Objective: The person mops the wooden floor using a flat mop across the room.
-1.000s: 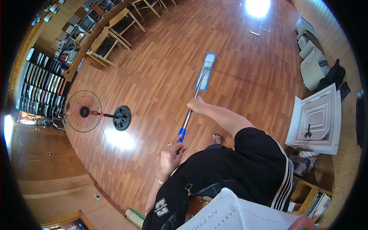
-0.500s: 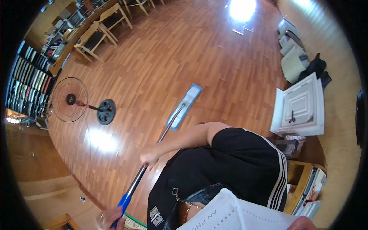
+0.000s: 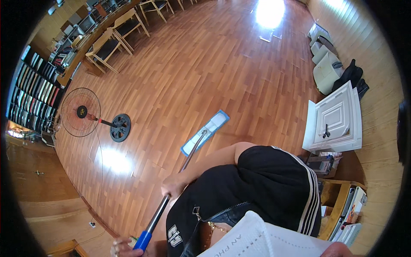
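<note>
A flat mop with a pale plate and a blue-fringed pad lies on the wood floor ahead of me. Its metal pole slants down to the left toward my body. My right hand is wrapped round the middle of the pole, with the bare forearm bent across my front. At the lower left, my left hand closes on the blue grip at the pole's upper end. Part of that hand is cut off by the picture's lower edge.
A standing fan with a round black base is on the left, its cord trailing along the floor. Wooden chairs line a long desk at the far left. A white panelled cabinet and pale bulky items stand along the right wall.
The mop head has come slightly nearer to me and swivelled, its pad now lying more crosswise. Both hands have shifted a little down and to the right with the pole.
</note>
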A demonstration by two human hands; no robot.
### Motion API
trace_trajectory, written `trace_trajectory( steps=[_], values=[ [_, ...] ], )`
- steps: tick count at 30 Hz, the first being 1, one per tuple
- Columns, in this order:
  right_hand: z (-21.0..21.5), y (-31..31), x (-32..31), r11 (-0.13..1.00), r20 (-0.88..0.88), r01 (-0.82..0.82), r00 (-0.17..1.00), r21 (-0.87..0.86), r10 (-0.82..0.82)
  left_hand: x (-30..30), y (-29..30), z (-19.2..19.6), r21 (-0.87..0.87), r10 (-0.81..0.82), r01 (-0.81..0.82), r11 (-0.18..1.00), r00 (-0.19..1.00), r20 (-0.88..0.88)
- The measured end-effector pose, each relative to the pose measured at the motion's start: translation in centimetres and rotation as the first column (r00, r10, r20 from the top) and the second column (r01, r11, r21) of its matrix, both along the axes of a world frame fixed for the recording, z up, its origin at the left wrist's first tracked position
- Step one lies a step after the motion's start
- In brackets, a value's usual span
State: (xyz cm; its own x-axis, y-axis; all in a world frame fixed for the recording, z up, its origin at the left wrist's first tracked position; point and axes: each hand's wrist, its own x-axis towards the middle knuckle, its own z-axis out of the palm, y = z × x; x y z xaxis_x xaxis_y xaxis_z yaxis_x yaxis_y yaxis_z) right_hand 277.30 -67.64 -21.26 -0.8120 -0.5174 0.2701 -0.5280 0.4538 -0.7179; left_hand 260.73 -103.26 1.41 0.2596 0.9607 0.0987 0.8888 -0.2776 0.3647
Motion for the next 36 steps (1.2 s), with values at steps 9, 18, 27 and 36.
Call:
trace_trajectory(
  steps=[9, 18, 27, 36],
  values=[
    [-4.9, 20.9, 7.0, 0.823, 0.031, 0.56, 0.828, -0.096, -0.559, 17.9, 33.8, -5.2, 0.37, -0.003, -0.561, 0.74, 0.547, 0.837],
    [-17.6, 45.9, 18.1, 0.558, 0.044, 0.827, 0.557, 0.068, -0.83, 25.8, 53.5, -13.8, 0.149, 0.151, -0.218, 0.965, 0.918, 0.368],
    [-15.4, 52.3, 26.4, 0.217, 0.312, 0.892, 0.09, 0.398, -0.946, 29.4, 63.8, -21.8, -0.068, 0.205, -0.194, 0.979, 0.896, 0.394],
    [-10.7, 38.6, 23.9, 0.232, 0.118, 0.868, 0.201, 0.44, -0.973, 23.1, 52.7, -16.6, -0.084, 0.151, -0.126, 0.988, 0.777, 0.611]
  ],
)
